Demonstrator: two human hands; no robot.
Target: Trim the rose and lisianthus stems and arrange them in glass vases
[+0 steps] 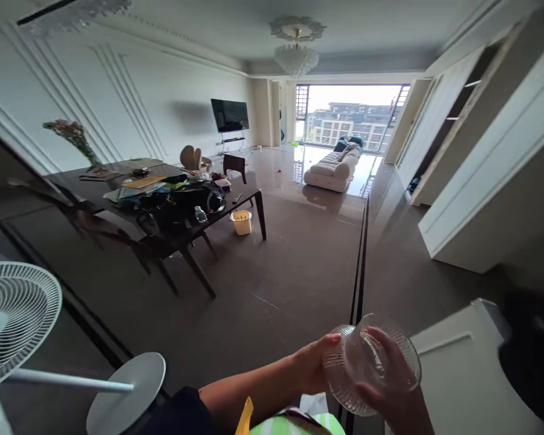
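Low in the view, my left hand point(318, 364) is closed on the edge of a ribbed clear glass dish point(339, 380). Just to its right, my right hand point(392, 368) is wrapped round a clear glass bowl point(366, 344), which is tilted and overlaps the dish. The fingers of that hand show partly through the glass. Whether the two glass pieces touch, I cannot tell. Below my hands is green-and-white striped cloth point(294, 424), with a yellow strip point(245, 417) beside it.
A white cabinet point(457, 362) stands at the lower right. To the left are a fan point(18, 320) with a round base point(136, 402) and a dark table point(249, 188) bearing bags and papers. A yellow bin point(242, 223) and a white sofa point(329, 175) stand farther off.
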